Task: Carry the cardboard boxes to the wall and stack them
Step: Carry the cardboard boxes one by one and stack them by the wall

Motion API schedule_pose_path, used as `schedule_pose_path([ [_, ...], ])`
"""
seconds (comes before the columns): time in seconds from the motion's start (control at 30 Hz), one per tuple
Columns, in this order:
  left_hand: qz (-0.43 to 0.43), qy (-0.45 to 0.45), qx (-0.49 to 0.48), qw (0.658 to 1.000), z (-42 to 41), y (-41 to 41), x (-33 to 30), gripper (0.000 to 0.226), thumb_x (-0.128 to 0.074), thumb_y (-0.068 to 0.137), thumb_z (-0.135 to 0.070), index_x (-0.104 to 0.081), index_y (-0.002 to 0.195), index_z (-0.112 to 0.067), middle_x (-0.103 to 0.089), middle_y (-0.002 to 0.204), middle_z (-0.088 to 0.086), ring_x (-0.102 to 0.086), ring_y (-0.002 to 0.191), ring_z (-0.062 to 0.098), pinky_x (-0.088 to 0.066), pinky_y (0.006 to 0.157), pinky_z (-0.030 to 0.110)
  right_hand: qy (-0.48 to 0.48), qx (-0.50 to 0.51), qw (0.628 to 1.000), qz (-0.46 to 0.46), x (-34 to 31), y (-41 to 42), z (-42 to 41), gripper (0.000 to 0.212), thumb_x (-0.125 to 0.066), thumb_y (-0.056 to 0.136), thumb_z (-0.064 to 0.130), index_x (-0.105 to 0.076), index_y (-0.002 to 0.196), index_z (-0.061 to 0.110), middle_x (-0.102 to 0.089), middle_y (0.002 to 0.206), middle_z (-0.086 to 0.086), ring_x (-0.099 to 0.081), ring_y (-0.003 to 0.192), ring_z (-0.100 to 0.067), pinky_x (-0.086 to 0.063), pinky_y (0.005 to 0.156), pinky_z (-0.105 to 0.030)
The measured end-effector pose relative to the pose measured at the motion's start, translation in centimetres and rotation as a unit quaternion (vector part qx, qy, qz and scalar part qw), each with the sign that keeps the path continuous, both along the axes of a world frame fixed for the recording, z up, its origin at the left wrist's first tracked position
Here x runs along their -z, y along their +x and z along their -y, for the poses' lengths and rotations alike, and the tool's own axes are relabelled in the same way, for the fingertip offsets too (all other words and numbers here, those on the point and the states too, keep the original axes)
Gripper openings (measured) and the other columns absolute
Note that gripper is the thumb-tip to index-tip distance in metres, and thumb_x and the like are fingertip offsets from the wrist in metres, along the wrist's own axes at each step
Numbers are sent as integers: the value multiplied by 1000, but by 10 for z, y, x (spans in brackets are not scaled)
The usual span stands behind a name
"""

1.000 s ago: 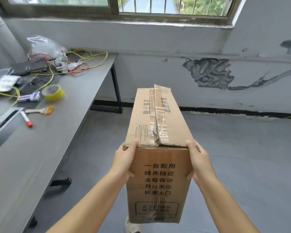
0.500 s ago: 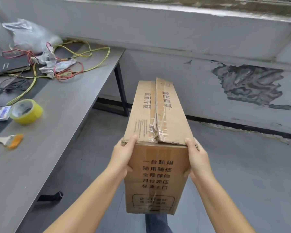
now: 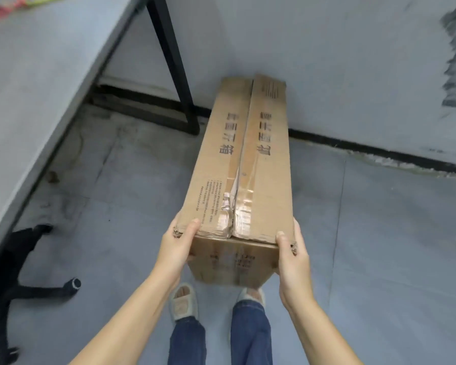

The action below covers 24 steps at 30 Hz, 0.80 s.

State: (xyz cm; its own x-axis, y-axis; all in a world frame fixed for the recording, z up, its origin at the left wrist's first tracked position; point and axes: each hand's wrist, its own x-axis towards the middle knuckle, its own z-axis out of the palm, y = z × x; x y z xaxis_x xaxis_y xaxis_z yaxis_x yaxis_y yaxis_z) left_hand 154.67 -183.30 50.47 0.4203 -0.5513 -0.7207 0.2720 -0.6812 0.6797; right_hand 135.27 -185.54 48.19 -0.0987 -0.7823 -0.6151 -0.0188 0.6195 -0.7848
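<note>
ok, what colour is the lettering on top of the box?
Black, printed on the brown cardboard box; the head view shows it best.

- The cardboard box [image 3: 244, 159] is long, narrow and brown, with its long axis pointing away from the person toward the wall [image 3: 340, 61].
- Its top is made of two flaps that meet in a centre seam; clear tape runs along the seam and is wrinkled and torn at the near end.
- Dark printed characters run lengthwise on each top flap, with a block of small print near the left flap's near end.
- The near end face carries more print, blurred here.
- The near top corners are crumpled.
- Its far end lies close to the wall's dark base strip; whether it touches the floor [image 3: 379, 233] cannot be told.
</note>
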Motion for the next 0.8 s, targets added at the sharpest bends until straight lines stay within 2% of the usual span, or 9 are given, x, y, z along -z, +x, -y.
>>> schedule_pose_path([
  [0.07,-16,5,-10,1000,-19,5,30,40,-48,98,-19,-45,137,-28,-63,119,-9,-60,101,4,-45,92,36,34,-4,999,0,29,8,-19,64,-51,80,40,-37,142,39,-55,136,6,-55,122,-17,-41,107,-47],
  [0.13,-43,30,-13,999,-32,12,54,43,-47,99,-25,-39,141,-29,-58,126,-8,-55,107,4,-41,94,42,65,0,998,6,52,15,-31,58,-49,86,26,-37,142,36,-57,134,4,-55,122,-20,-41,107,-47],
  [0.23,-130,122,-24,984,-35,24,85,51,-48,96,-41,-32,143,-29,-46,140,-2,-40,128,22,-35,99,60,116,3,993,27,80,23,-34,49,-45,95,10,-44,138,33,-61,130,6,-58,118,-17,-43,104,-48],
  [0.33,-195,141,-49,969,-27,35,109,47,-47,97,-37,-33,140,-23,-48,140,9,-50,121,33,-39,97,56,133,-3,991,20,95,29,-26,49,-42,95,2,-47,135,31,-62,127,5,-60,115,-17,-46,100,-47],
  [0.43,-189,128,-29,973,-1,39,121,48,-47,97,-37,-34,140,-23,-48,141,6,-45,130,31,-31,107,52,119,4,993,-6,101,32,1,53,-41,94,-1,-46,136,29,-62,124,6,-61,99,-12,-53,78,-31],
  [0.53,-183,111,-27,976,32,40,128,47,-50,96,-36,-37,138,-21,-53,136,5,-51,124,28,-34,109,46,104,-12,994,-28,104,31,37,58,-37,89,-3,-48,132,35,-64,113,11,-55,85,-15,-44,60,-25],
  [0.6,-174,103,-33,979,40,44,131,41,-51,96,-33,-42,133,-18,-57,130,6,-56,114,24,-41,102,41,113,-45,992,-32,105,32,48,60,-37,89,-1,-45,131,40,-64,107,15,-55,84,-17,-45,63,-31],
  [0.67,-155,104,-32,982,31,48,134,32,-47,98,-33,-44,128,-20,-58,127,5,-56,108,21,-42,97,38,119,-72,990,-32,108,36,41,58,-41,93,3,-40,136,41,-62,114,15,-58,94,-17,-50,69,-34],
  [0.8,-129,129,15,983,19,57,143,44,-45,97,-43,-39,136,-24,-54,133,1,-51,123,25,-40,97,43,113,-34,992,-37,119,40,28,57,-45,97,5,-34,146,33,-57,130,8,-57,110,-16,-49,67,-24],
])
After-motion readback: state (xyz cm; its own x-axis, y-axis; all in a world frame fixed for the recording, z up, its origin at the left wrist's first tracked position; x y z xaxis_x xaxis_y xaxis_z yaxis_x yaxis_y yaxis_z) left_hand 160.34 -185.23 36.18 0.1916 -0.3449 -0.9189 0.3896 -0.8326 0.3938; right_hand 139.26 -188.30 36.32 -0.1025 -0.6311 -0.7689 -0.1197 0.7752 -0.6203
